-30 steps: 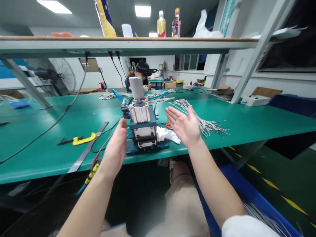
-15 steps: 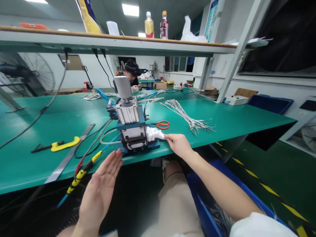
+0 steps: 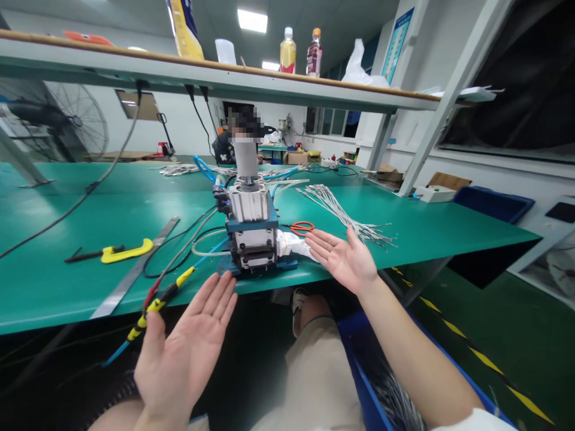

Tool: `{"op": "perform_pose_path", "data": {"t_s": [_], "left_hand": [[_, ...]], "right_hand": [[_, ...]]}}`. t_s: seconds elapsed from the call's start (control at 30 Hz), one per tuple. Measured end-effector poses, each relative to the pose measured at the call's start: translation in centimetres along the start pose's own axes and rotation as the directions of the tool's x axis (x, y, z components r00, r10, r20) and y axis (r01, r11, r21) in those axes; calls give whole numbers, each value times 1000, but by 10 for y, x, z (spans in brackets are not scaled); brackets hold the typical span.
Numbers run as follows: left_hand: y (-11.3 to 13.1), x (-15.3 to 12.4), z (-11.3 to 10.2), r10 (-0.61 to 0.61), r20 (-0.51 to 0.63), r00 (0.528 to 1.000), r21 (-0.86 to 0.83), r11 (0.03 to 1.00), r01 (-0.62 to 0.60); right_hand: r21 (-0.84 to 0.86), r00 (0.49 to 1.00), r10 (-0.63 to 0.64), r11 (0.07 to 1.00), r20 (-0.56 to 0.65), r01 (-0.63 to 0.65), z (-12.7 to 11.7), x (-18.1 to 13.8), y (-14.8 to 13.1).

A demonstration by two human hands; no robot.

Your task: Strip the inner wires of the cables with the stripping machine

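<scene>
A pneumatic machine (image 3: 251, 230) with a silver cylinder on top stands at the front edge of the green table. White plastic wrapping (image 3: 294, 244) sticks out from its right side. My right hand (image 3: 345, 260) is palm up, fingers stretched, just right of that wrapping and holding nothing. My left hand (image 3: 193, 335) is also palm up with fingers spread, below and left of the machine, likewise holding nothing. Close to its thumb runs a yellow-and-black air tool (image 3: 155, 305) on a blue hose. Orange-handled scissors (image 3: 302, 227) lie behind the wrapping.
A bundle of grey wires (image 3: 339, 209) lies to the right on the green table (image 3: 431, 224). At left are a yellow clamp (image 3: 128, 251) and a steel ruler (image 3: 135, 269). A shelf (image 3: 269, 81) with bottles spans above. A blue bin (image 3: 372, 383) holds wires below. Behind sits another person.
My right hand has let go of the white wrapping and turned palm up with fingers spread. My left hand has opened its thumb wider. The view has shifted slightly.
</scene>
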State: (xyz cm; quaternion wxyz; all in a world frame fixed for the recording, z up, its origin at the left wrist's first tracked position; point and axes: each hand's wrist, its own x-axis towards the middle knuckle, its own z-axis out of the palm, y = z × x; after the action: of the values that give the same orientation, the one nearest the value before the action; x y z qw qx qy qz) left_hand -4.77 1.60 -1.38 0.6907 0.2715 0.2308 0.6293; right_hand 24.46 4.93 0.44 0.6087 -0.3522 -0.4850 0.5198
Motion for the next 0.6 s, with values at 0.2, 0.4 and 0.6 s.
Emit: {"op": "perform_pose_path", "data": {"t_s": [0.2,0.4,0.6], "left_hand": [[9,-5,-21,-7,-2,1000,-20,1000,6],[7,-7,-47,-35,-12,999,-28,999,34],[11,-8,-64,-60,25,998,2,998,60]], "right_hand": [[-693,975,-222,699,28,179,-5,11,23],[-876,958,-189,396,215,274,-5,38,36],[-955,915,-350,137,202,263,-11,44,34]]}}
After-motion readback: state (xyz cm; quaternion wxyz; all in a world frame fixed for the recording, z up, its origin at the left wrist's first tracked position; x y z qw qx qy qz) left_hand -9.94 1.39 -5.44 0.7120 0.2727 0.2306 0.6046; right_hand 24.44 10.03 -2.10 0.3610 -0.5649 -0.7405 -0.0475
